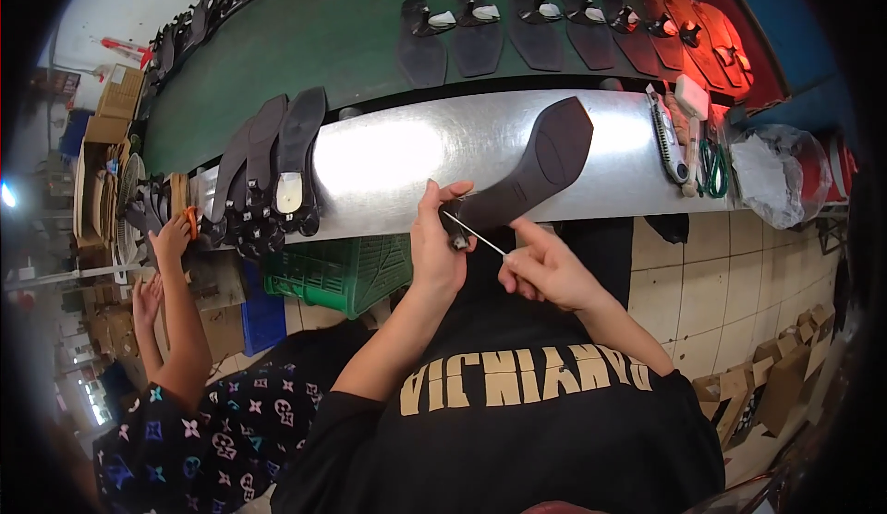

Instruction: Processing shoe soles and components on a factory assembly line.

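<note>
My left hand [439,251] is closed round the strap end of a dark brown sandal sole [545,158], whose underside faces up over the metal ledge. Black straps [455,226] bunch beside my left fingers. My right hand [550,272] is closed round a thin metal rod tool [480,240], its handle hidden in the fist. The rod slants up to the left, and its tip is at the straps by my left fingers. The right index finger stretches toward the sole's lower edge.
Several sandals [422,48] lie in a row on the green belt [351,34]. A pile of sandals [300,145] rests on the metal ledge [388,145] at left, near a co-worker's hands [171,237]. A cutter knife [667,140] and plastic bag [781,172] are at right; below sits a green crate [337,274].
</note>
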### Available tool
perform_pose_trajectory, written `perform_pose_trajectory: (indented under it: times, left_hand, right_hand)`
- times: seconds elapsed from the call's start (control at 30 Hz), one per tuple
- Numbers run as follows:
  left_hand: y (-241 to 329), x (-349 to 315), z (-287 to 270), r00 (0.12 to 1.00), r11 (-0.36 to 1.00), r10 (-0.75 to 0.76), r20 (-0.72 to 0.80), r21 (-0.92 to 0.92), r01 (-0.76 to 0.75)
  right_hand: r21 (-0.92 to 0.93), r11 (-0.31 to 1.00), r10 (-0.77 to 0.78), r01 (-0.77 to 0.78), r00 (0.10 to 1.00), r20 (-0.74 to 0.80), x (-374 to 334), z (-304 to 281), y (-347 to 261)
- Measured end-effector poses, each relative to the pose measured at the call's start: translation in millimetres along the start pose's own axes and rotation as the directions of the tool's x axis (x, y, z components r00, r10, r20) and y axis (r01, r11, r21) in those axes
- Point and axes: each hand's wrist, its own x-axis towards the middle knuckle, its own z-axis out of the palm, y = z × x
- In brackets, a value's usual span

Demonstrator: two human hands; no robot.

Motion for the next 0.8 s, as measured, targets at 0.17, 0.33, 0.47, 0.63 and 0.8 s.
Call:
perform_pose_trajectory:
  times: [0.17, 0.33, 0.47, 0.63, 0.8]
  left_hand:
    - [-3.5, 8.1, -4.6, 0.962, 0.943, 0.267, -0.055, 0.223, -0.249]
    - [6.1, 5.4, -6.7, 0.945, 0.915, 0.324, -0.036, 0.266, -0.303]
    - [13.5, 7.2, -11.9, 0.925, 0.915, 0.373, -0.074, 0.196, -0.353]
    - [18.8, -0.9, -9.6, 0.939, 0.937, 0.336, -0.075, 0.129, -0.324]
    - [24.5, -9.4, -21.7, 0.959, 0.959, 0.28, -0.037, 0.056, -0.277]
  right_hand:
    - [0.135, 0.989, 0.057, -0.053, 0.998, -0.026, 8.4, 14.9, 5.9]
    - [0.419, 0.908, -0.024, 0.007, 0.999, 0.035, 9.0, -7.0, -2.4]
    - [-0.479, 0.794, -0.444, 0.373, 0.895, -0.039, 5.1, 9.5, 1.2]
    - [-0.802, 0.354, -0.745, 0.481, 0.664, 0.07, 9.2, 27.9, 9.4]
    - [-0.76, 0.293, -0.696, 0.58, 0.674, 0.247, -12.7, 53.9, 15.9]
